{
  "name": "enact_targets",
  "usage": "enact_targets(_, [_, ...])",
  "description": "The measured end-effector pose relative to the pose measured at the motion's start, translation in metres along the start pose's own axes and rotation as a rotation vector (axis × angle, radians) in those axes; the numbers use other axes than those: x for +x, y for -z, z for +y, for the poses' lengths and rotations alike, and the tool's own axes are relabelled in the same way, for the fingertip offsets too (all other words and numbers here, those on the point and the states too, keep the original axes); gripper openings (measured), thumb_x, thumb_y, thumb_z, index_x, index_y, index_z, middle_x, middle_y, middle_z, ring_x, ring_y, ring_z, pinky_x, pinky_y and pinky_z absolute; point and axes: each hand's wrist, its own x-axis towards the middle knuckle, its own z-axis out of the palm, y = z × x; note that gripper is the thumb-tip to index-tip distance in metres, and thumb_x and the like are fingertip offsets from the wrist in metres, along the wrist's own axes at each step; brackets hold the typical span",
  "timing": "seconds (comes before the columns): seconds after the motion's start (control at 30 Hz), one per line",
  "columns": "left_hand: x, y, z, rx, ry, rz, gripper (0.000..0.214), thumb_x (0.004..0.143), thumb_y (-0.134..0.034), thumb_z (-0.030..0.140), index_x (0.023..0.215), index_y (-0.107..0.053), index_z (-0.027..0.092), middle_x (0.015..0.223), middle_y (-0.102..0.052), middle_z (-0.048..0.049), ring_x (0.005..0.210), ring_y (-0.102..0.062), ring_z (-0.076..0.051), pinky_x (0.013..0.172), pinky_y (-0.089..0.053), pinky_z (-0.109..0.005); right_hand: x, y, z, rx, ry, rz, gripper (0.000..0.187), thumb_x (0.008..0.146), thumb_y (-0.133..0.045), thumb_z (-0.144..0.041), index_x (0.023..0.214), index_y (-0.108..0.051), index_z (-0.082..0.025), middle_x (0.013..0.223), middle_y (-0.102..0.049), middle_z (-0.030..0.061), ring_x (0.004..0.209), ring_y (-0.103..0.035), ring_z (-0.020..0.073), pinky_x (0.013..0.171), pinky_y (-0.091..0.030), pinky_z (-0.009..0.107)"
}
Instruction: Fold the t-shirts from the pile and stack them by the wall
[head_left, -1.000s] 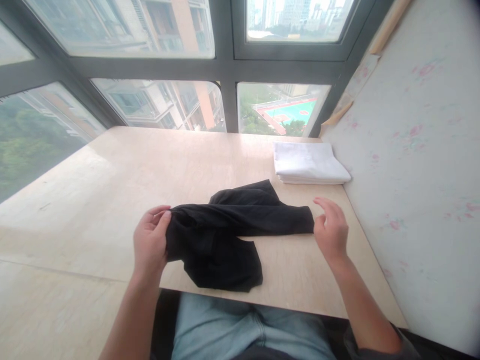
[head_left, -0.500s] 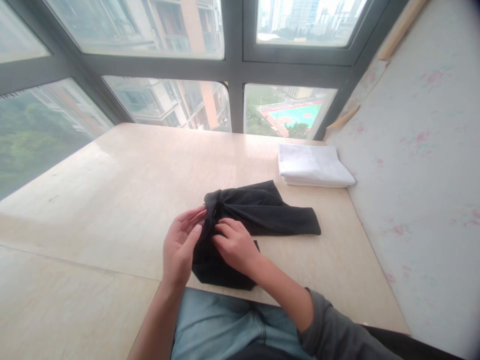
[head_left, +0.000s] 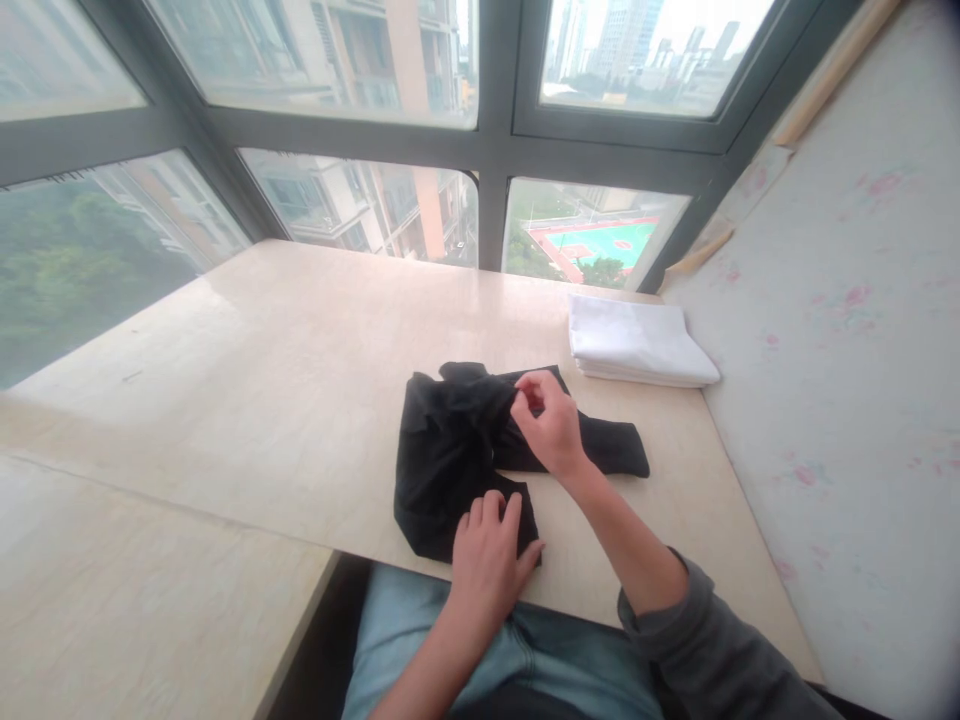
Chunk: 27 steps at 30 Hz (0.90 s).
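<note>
A black garment (head_left: 450, 450) lies crumpled on the pale wooden table (head_left: 262, 400), near its front edge, with one narrow part stretching right. My left hand (head_left: 487, 555) rests flat on the garment's near edge, fingers spread. My right hand (head_left: 551, 420) is over the garment's far right part, its fingers pinched on a fold of the black cloth.
A folded stack of white cloth (head_left: 637, 340) sits at the table's back right corner. A wall with a faint floral pattern (head_left: 840, 350) borders the table's right side. Large windows (head_left: 337, 100) run behind the table. My lap in light jeans (head_left: 480, 650) is below the front edge.
My left hand moved from the garment's left end down to its near edge and flattened. My right hand moved back and right, gripping a fold. The garment is bunched more compactly.
</note>
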Motion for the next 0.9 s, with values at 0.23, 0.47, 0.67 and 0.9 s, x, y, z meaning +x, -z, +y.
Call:
enact_targets(0.23, [0.008, -0.002, -0.006, 0.082, -0.049, -0.069, 0.047, 0.091, -0.055, 0.028, 0.138, -0.050, 0.022, 0.104, -0.061, -0.0071, 0.091, -0.058, -0.025, 0.078, -0.048, -0.040, 0.010, 0.034, 0.015, -0.134, 0.021, -0.091, 0.024, 0.089, -0.047, -0.020, 0.100, -0.069, -0.022, 0.087, -0.071, 0.0018, 0.073, -0.064, 0.0146, 0.073, -0.052, 0.028])
enact_targets(0.47, [0.012, 0.012, 0.002, 0.051, -0.092, -0.174, 0.032, 0.090, -0.057, 0.043, 0.115, -0.061, 0.023, 0.095, -0.061, -0.0055, 0.088, -0.059, -0.026, 0.074, -0.045, -0.040, -0.001, 0.024, 0.038, -0.345, -0.158, -0.340, 0.016, 0.086, -0.057, -0.023, 0.097, -0.069, -0.023, 0.074, -0.067, -0.0010, 0.069, -0.061, 0.0162, 0.069, -0.046, 0.029])
enact_targets(0.67, [0.006, 0.016, 0.003, 0.084, -0.082, -0.196, 0.013, 0.089, -0.057, 0.032, 0.093, -0.061, 0.020, 0.086, -0.063, -0.0045, 0.080, -0.062, -0.025, 0.069, -0.046, -0.038, -0.003, 0.023, 0.048, -0.529, -0.115, -0.326, 0.007, 0.083, -0.057, -0.021, 0.078, -0.061, -0.023, 0.079, -0.066, 0.0013, 0.080, -0.059, 0.0188, 0.066, -0.041, 0.028])
enact_targets(0.9, [-0.016, 0.028, -0.033, -0.085, -0.052, -0.031, 0.013, 0.094, -0.047, 0.022, 0.102, -0.057, 0.022, 0.089, -0.069, -0.0027, 0.080, -0.067, -0.020, 0.069, -0.051, -0.032, 0.004, 0.032, 0.056, -0.417, -0.028, -0.035, 0.025, 0.074, -0.055, -0.014, 0.058, -0.038, -0.024, 0.092, -0.070, 0.0058, 0.093, -0.062, 0.0229, 0.082, -0.050, 0.037])
